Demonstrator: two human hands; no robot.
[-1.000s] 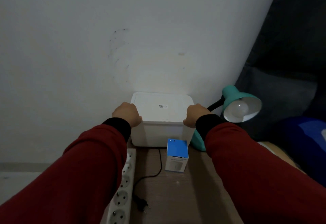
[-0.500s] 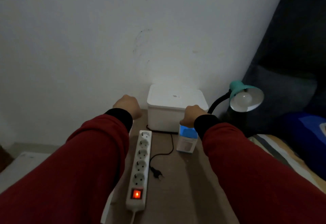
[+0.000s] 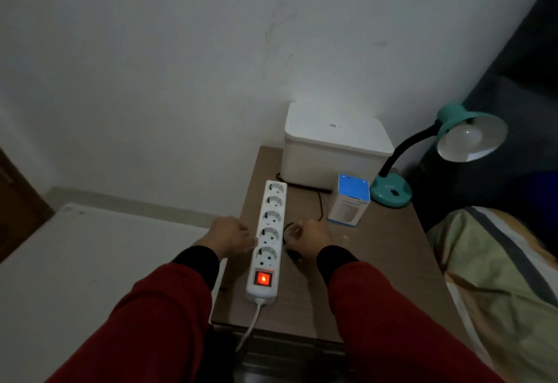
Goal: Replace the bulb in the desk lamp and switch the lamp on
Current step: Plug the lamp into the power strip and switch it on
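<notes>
Both hands dropped back from white box (image 3: 335, 144); left hand (image 3: 232, 236) curled vs power strip (image 3: 268, 237), right hand (image 3: 312, 239) curled over black plug (image 3: 294, 257), grip unclear. Teal lamp (image 3: 428, 156) far right w/ bulb (image 3: 466, 138).

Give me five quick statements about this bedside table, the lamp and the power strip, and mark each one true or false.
1. The power strip has its red switch lit. True.
2. A plug sits in one of the strip's sockets. False: all five sockets are empty; the black plug lies on the table.
3. The teal lamp has a bulb in its shade. True.
4. The lamp is glowing. False: the bulb is dark.
5. The blue-topped box lies on the white lidded box. False: it stands on the table in front of it.
</notes>
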